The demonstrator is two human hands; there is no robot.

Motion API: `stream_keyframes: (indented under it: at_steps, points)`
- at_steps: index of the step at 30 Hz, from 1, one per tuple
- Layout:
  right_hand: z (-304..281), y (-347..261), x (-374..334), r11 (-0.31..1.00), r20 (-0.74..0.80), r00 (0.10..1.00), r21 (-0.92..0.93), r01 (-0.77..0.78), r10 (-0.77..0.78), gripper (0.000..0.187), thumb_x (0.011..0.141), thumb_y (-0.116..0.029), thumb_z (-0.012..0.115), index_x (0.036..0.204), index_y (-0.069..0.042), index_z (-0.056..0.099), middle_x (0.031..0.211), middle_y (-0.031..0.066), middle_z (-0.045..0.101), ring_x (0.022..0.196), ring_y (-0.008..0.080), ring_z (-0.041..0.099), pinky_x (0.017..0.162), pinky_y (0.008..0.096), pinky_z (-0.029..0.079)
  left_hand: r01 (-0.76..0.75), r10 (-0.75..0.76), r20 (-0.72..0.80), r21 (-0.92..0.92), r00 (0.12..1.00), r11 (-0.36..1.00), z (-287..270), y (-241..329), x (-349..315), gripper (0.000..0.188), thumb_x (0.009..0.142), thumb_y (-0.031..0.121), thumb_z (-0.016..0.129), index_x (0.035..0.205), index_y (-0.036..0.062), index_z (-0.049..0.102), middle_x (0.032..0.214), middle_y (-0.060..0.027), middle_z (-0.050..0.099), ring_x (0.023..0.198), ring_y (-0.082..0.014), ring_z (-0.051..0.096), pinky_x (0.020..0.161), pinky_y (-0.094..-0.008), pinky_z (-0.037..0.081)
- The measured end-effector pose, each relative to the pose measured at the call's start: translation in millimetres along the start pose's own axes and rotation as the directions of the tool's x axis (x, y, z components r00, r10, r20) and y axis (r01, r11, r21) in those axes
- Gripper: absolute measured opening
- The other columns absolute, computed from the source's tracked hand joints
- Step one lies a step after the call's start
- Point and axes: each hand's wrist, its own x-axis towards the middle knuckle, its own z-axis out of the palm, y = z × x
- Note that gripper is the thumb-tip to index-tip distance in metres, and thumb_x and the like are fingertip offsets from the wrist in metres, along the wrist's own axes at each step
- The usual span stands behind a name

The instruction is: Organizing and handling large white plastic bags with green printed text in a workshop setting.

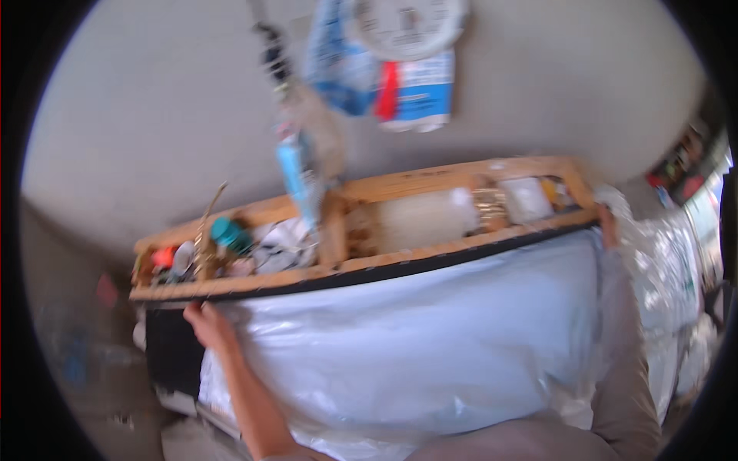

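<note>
A large whitish plastic sheet [415, 330] spreads in front of me, glossy and wrinkled, its upper edge along the black strip [400, 270] of the bench. My left hand [209, 326] is closed at the sheet's upper left corner, fingertips by the black strip. At the upper right corner, beside the end of the wooden tray, my right hand [608, 227] appears closed on the sheet; blur partly hides its fingers. The long wooden tray [453, 181] lies just beyond the sheet, with odds and ends in its compartments.
In the tray are a teal roll [231, 235], an orange item [164, 257] and a gold-coloured coil [490, 207]. Blue-and-white packets [419, 96] and a round white dial [411, 23] hang on the wall. Clear plastic wrapping [661, 257] is heaped at right.
</note>
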Motion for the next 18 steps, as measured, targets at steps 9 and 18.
stream_keyframes:
  at_steps: [9, 18]
  points:
    - [60.2, -75.4, -95.8, 0.985, -0.131, 0.991, -0.174, 0.019, -0.042, 0.044, 0.086, -0.015, 0.05, 0.125, -0.003, 0.034, 0.092, 0.0131, 0.056, 0.087, 0.0183, 0.055, 0.081, 0.0289, 0.043, -0.039, -0.246, -0.364, -0.623, 0.898, 0.781, -101.4, 3.7, -28.5, 0.027, 0.081, 0.014, 0.056, 0.103, -0.0014, 0.054, 0.101, -0.0192, 0.056, 0.091, -0.0282, 0.054, 0.082, -0.0387, 0.042]
    - [67.9, -97.5, -146.5, 0.976, 0.078, 0.976, 0.088, 0.197, -0.204, 0.026, 0.075, -0.003, 0.056, 0.1, -0.006, 0.052, 0.097, 0.01, 0.053, 0.086, 0.0177, 0.054, 0.071, 0.0279, 0.044, -0.862, 0.647, 0.57, 0.32, 0.506, 0.392, -108.5, -7.4, -150.4, 0.02, 0.083, 0.022, 0.05, 0.081, 0.0034, 0.057, 0.073, -0.012, 0.057, 0.067, -0.0303, 0.056, 0.061, -0.0385, 0.046]
